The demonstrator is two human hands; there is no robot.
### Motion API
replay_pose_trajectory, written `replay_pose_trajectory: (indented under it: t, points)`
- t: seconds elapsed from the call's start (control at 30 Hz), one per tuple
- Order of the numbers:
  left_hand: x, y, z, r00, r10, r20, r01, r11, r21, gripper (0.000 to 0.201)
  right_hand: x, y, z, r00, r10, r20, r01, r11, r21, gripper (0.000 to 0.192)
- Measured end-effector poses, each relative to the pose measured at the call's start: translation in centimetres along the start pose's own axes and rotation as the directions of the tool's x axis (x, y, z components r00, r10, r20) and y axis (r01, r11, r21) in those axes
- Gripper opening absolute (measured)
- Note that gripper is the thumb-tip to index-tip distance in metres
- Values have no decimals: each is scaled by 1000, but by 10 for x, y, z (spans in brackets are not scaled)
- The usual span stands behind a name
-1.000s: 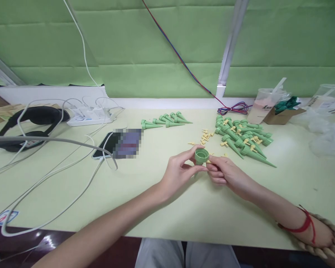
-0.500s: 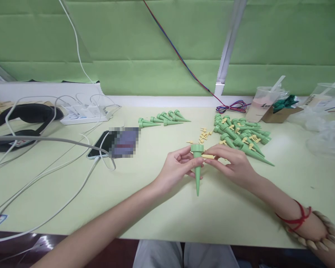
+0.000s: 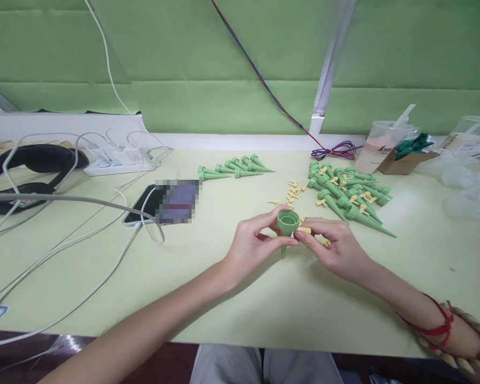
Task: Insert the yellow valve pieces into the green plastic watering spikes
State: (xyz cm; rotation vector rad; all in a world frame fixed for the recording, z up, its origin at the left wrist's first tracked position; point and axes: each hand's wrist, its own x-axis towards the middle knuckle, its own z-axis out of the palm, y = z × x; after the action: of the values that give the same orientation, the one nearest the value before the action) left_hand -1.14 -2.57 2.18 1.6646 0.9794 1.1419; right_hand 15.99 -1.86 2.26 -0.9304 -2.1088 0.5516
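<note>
A green plastic cone spike point(image 3: 287, 224) is held above the counter point(image 3: 208, 277) between both hands, tipped so its round open mouth with a ribbed rim faces up toward the camera; its tapered tip shows just below the rim, pointing down at the counter; the left hand point(image 3: 251, 246) pinches it at the rim and neck; a small yellow peg point(image 3: 304, 230) lies crosswise against the spike's right side, touching it, gripped in the fingers point(image 3: 304, 239) of the right hand point(image 3: 336, 248).
</note>
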Motion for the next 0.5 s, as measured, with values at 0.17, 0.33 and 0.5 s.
replay_pose_trajectory:
  t: [0.17, 0.33, 0.5]
  points:
    - [2, 1, -1, 1000, -5, -20, 5, 1000, 1, 46, 3, -4, -1, 956, 239, 169, -280, 913, 296, 40]
    - [6, 2, 0, 983, -175, 52, 181, 972, -150, 52, 4, -1, -1, 943, 276, 184, -320, 903, 287, 44]
    - [8, 4, -2, 965, -260, 43, 263, 939, -220, 46, 4, 7, -9, 983, -111, -146, 93, 988, -123, 18]
